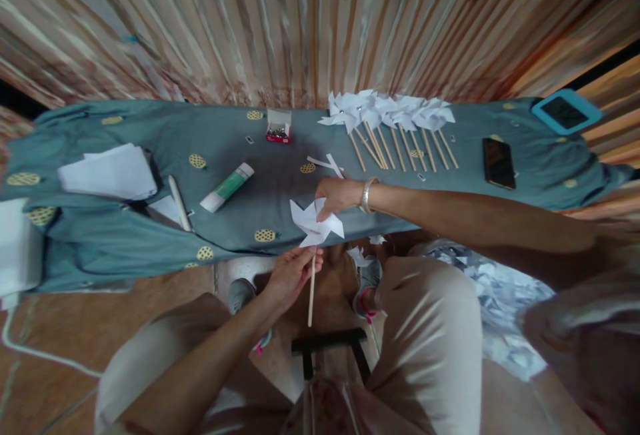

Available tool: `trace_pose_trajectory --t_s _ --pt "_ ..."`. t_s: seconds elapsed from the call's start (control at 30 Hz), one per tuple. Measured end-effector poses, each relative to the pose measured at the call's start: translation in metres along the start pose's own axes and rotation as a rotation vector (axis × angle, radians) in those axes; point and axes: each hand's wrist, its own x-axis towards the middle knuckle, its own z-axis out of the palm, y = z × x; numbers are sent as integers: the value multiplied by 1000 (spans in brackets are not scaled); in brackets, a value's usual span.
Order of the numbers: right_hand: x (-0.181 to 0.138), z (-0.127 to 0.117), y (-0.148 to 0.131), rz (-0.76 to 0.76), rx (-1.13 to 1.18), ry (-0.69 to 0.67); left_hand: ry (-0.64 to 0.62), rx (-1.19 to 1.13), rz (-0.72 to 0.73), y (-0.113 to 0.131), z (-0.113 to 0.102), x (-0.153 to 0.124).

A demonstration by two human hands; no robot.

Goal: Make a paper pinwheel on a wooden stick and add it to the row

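Note:
A white paper pinwheel [311, 227] on a thin wooden stick is held at the front edge of the cloth-covered table. My left hand [293, 275] is closed around the stick just below the paper blades, and the lower end of the stick hangs free. On the pinwheel's centre my right hand [336, 196] presses with its thumb; its other fingers curl behind the blades, partly hidden. White paper strips [327, 163] lie just beyond my right hand. Several pinwheels on sticks [395, 115] lie in a row at the back right.
On the patterned cloth [235, 138] are a small red box of metal pins [279, 129], a green-and-white tube [227, 187], a white pen-like tool [179, 201] and a paper stack [110, 171]. A phone [499, 163] and a blue-framed tablet [566, 112] lie right. Paper scraps [505, 301] sit below.

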Motion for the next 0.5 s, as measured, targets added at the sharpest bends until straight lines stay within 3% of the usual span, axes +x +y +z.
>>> trace_pose_trajectory --t_s 0.3,0.5 --pt "4 1 1 15 32 -44 30 -18 -27 -3 -2 3" --pt "-3 8 12 -62 28 41 32 9 -14 0 1 0"
